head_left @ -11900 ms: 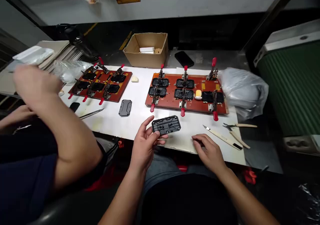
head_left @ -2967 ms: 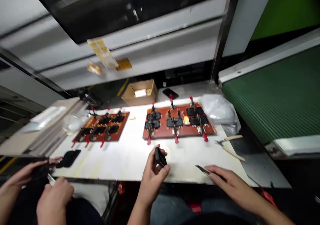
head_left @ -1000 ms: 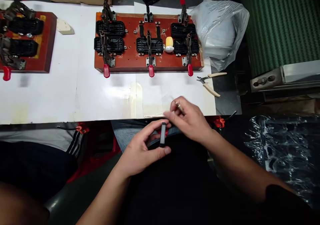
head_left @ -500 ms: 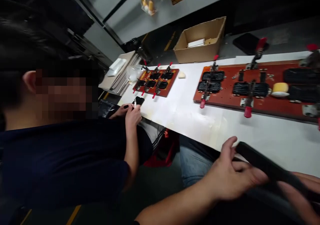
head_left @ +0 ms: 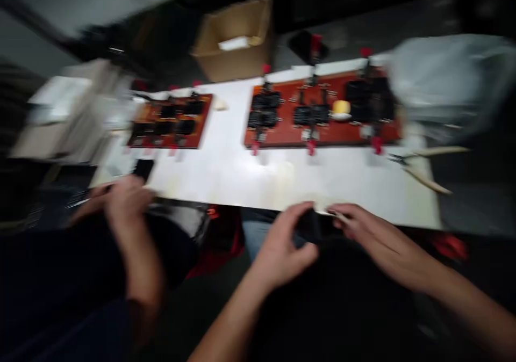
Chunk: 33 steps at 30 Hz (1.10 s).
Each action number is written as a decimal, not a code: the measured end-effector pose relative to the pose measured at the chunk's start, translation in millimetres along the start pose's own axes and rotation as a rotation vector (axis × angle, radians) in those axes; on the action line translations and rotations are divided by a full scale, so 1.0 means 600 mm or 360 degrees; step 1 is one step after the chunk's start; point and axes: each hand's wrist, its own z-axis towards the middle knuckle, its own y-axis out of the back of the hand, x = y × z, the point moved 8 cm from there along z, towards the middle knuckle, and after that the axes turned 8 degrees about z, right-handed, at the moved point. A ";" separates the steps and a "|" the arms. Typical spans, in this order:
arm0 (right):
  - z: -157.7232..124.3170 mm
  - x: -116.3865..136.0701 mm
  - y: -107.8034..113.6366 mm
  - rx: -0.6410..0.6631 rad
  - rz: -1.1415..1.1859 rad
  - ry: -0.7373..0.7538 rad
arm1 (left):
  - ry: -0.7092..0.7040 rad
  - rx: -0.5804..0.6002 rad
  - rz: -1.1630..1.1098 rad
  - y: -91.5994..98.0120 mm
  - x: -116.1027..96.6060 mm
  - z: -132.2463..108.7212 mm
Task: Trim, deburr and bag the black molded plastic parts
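Observation:
My left hand [head_left: 282, 246] is at the table's front edge, its thumb and fingers closed around a dark flat piece [head_left: 309, 225]; blur hides what kind of piece it is. Just to the right, my right hand [head_left: 358, 223] pinches a thin, pale, stick-like tool [head_left: 341, 217] whose tip points toward the dark piece. Beyond my hands lies a long reddish-brown fixture board [head_left: 290, 131], with black ribbed parts under red-tipped toggle clamps. A yellow and white round object [head_left: 341, 110] sits on that board.
At left, a co-worker's hands [head_left: 127, 198] hold a black piece near a smaller clamp board [head_left: 203, 123]. A cardboard box [head_left: 236, 64] stands behind. Pliers [head_left: 423, 179] with pale handles lie at right, below a clear plastic bag [head_left: 451, 82]. Stacked sheets [head_left: 76, 120] stand far left.
My view has swung to the right, bringing the pliers and plastic bag in. The dark piece in my left hand now looks foreshortened, and my right hand with the thin tool has come into clear view.

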 end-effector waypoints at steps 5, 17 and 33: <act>0.028 0.036 0.019 0.0026 -0.0096 0.0256 | 0.0198 0.0126 -0.0216 0.001 0.025 0.026; 0.001 0.057 0.013 0.0044 -0.0128 0.0575 | 0.0243 0.0188 -0.0269 -0.017 -0.003 0.034; 0.026 -0.001 0.056 -0.0213 -0.0330 0.0290 | 0.0178 0.0320 -0.0178 -0.025 -0.007 0.029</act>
